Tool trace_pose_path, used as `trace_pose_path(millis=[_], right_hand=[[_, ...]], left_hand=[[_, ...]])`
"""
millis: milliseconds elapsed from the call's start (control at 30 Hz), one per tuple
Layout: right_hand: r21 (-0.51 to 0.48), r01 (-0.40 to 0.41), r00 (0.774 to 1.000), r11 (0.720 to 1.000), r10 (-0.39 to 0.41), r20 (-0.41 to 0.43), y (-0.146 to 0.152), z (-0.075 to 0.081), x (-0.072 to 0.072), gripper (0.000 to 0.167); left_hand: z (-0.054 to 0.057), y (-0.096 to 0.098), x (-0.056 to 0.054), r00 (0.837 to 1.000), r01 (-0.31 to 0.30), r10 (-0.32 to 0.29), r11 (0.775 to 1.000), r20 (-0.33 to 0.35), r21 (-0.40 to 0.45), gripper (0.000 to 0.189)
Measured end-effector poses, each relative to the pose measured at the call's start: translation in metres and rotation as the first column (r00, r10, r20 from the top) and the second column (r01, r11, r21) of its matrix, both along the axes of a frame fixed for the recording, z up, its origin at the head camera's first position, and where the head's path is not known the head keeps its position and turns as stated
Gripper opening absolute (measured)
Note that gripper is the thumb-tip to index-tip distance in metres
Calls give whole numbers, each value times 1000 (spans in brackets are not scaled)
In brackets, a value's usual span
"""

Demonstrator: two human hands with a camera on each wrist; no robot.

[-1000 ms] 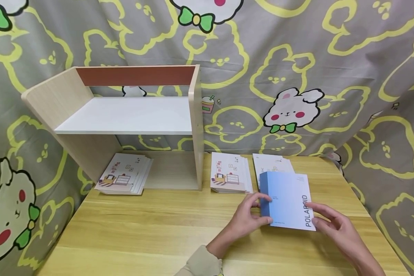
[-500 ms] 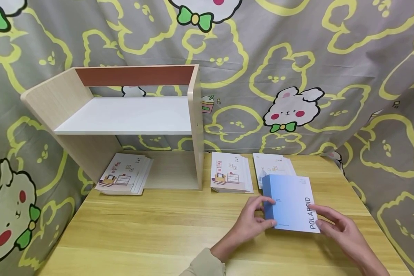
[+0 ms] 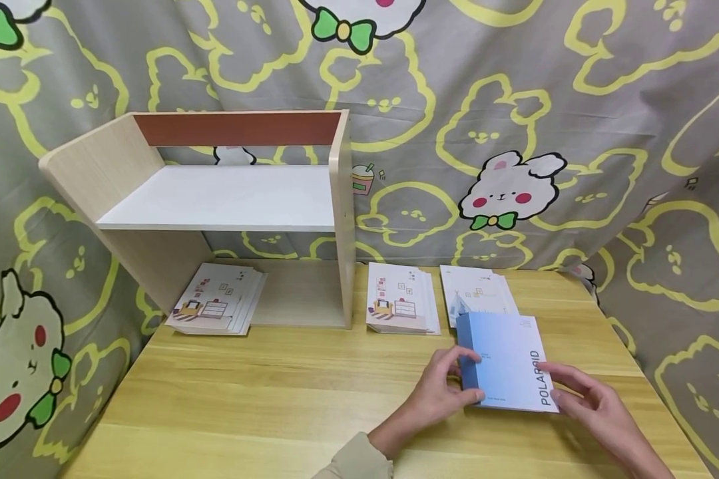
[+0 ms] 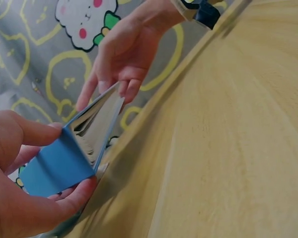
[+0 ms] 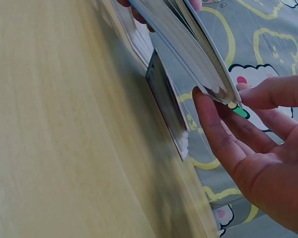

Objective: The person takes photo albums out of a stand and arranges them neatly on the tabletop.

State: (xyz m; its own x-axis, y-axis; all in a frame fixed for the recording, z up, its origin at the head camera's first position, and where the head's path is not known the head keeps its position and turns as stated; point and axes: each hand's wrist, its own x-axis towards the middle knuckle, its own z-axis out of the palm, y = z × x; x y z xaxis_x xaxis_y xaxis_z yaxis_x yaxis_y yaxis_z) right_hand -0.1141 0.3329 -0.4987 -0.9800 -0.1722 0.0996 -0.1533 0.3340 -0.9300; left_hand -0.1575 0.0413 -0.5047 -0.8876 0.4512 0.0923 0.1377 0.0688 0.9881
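We see shelf unit (image 3: 216, 196), picture-covered stack (image 3: 218, 299) on bottom board (image 3: 302, 293); second stack (image 3: 398, 299) outside. Left hand (image 3: 434, 392), fingers curled, grips blue book (image 3: 509, 366) by spine (image 3: 465, 332), above table (image 3: 245, 399), partly covering third stack (image 3: 482, 286); right hand (image 3: 596, 406), fingers bent, pinches book's opposite edge.

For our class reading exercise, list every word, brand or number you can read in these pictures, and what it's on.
"POLAROID": running up the right side of the blue-and-white book; the right hand partly covers one letter.
Other print on that cover: too small to read.
Tiny marks on the three illustrated booklets: too small to read.
No numbers are readable.
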Motion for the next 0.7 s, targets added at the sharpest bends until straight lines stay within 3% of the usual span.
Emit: trace_pose_path(millis=[367,700], right_hand=[[23,-3,1000,1000,3,15,3,-9,1,41],[35,-30,999,999,30,21,5,-11,0,42]], left_hand=[[-1,2,7,1000,6,-5,999,21,-31,46],[-4,3,8,1000,10,-12,998,-27,-66,43]])
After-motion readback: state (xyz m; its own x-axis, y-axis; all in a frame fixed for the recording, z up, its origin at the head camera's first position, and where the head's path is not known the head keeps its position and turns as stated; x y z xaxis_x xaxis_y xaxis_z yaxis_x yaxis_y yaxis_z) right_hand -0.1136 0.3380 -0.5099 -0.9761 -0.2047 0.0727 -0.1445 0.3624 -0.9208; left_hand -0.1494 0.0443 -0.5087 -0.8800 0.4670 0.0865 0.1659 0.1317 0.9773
